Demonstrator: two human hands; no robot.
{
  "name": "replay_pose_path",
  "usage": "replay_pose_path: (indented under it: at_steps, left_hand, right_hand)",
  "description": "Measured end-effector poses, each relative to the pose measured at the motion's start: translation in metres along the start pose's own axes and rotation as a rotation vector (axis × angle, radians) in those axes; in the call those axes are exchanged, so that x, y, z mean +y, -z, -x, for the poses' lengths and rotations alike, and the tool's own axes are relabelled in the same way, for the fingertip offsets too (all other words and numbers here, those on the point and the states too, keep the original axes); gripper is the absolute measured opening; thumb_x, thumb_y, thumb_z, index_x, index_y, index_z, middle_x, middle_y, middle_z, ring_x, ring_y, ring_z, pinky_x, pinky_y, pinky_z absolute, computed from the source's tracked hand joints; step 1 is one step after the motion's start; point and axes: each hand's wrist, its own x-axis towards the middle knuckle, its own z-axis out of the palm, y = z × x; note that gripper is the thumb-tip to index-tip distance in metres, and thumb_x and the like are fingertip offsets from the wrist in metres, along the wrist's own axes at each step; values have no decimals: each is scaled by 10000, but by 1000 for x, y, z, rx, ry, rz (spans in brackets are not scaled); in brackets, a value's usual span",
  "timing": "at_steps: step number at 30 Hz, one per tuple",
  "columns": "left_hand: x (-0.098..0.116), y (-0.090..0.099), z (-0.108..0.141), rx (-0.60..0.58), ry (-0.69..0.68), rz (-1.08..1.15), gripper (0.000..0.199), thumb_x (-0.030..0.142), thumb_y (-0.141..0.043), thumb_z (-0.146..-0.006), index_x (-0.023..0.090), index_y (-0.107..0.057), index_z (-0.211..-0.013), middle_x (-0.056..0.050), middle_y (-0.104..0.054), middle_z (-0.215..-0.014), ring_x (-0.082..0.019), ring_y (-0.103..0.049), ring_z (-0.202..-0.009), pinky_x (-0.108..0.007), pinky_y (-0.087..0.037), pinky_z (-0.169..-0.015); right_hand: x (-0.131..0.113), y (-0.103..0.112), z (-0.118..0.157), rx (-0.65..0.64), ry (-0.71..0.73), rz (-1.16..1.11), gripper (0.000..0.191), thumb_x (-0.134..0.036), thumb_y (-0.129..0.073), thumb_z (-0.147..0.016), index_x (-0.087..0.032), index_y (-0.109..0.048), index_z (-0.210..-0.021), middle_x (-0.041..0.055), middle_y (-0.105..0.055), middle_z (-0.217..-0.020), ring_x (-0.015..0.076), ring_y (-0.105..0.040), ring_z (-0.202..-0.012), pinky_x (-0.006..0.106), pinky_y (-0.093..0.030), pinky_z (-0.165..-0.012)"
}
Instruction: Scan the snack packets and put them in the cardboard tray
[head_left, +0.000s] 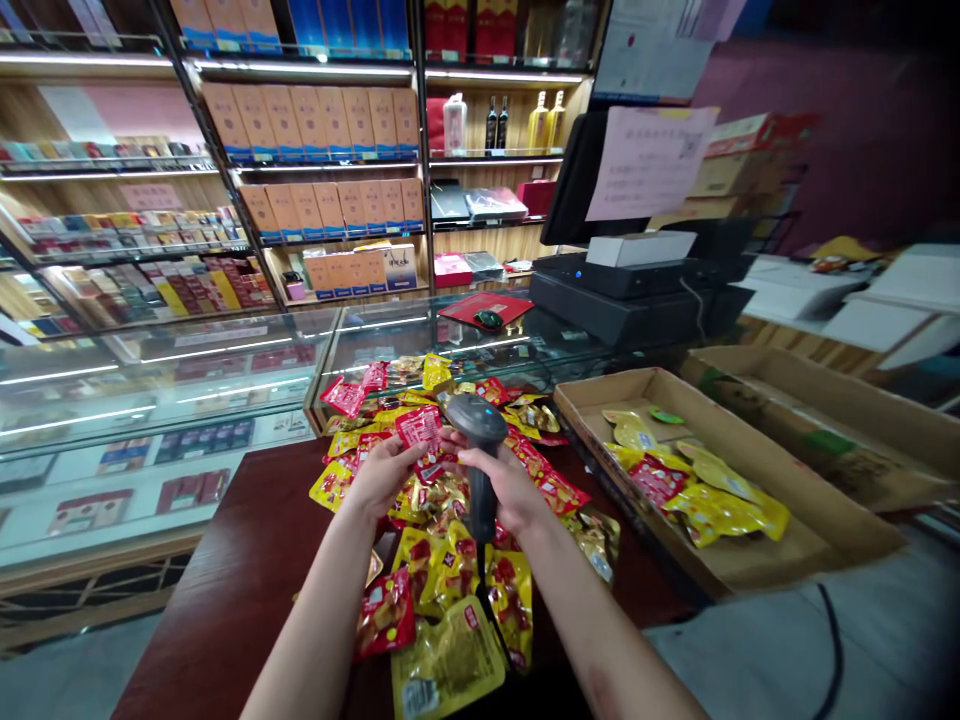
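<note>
The writing on the foil packets is too small to read, apart from a white barcode label on a yellow foil packet (448,660) at the near edge of a heap of red and yellow foil snack packets (450,560). Above the heap, the right hand (504,490) wraps firmly around the handle of a dark grey handheld barcode scanner (480,450), its head tipped toward a red foil packet (418,428). The left hand (382,478), fingers slightly spread, holds that packet up at its lower edge, just beside the scanner. The heap lies on a dark wooden counter (225,570), with an open cardboard tray (600,400) of more yellow packets to its right and a glass display case (150,375) to its left. Beyond it, a pale paper sign with a QR code (651,165) hangs on a black monitor (577,180).
</note>
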Motion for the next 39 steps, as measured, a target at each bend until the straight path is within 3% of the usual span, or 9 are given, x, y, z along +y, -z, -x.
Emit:
replay_pose_path:
  at_steps: [6,12,15,18,24,30,39]
  left_hand:
    - [1,-14,-22,-56,180,99,182,137,-767,-666,113,-649,-802,-72,-697,-781,-143,-665,-701,-240,-545,-694]
    - [10,-38,-63,-4,255,-112,176,105,-781,-636,108,-656,-761,-50,-688,-708,-119,-636,-569,-218,-548,-563]
    - [15,-49,-84,25,259,-146,200,103,-790,-619,112,-659,-770,-49,-686,-695,-133,-631,-556,-261,-559,-552]
    - [18,-58,-96,60,269,-181,190,116,-792,-622,118,-651,-749,-44,-681,-683,-125,-616,-542,-247,-544,-520]
    - [6,-63,-95,47,310,-235,206,134,-797,-616,130,-611,-704,-29,-667,-668,-111,-601,-557,-241,-535,-549]
    - [-7,-59,-89,77,336,-301,302,164,-814,-594,148,-516,-635,8,-602,-578,-93,-552,-498,-202,-473,-471]
    - [-3,-55,-84,62,334,-292,270,156,-801,-615,143,-531,-634,-7,-604,-596,-99,-553,-498,-210,-479,-465]
  right_hand:
    - [-8,29,14,132,62,137,295,-220,-714,-606,-191,-697,-899,57,-698,-1031,234,-619,-1036,326,-498,-841]
    - [-13,41,33,153,36,247,240,-264,-710,-599,-153,-647,-802,42,-679,-832,170,-640,-706,284,-521,-615]
    - [-12,43,41,150,4,380,170,-287,-663,-656,-160,-604,-752,-2,-614,-610,116,-546,-486,226,-421,-436]
    - [-6,44,45,157,-16,516,147,-305,-637,-687,-178,-563,-698,-54,-491,-439,90,-423,-360,221,-353,-379]
    - [11,49,53,156,-22,595,180,-332,-615,-713,-195,-522,-643,-53,-477,-434,95,-415,-370,230,-345,-408]
    - [20,46,60,159,-19,668,182,-347,-595,-729,-189,-534,-664,-47,-494,-445,103,-432,-408,238,-356,-445]
    - [20,38,63,156,-31,619,188,-337,-619,-711,-205,-518,-623,-42,-485,-433,101,-407,-379,243,-319,-415]
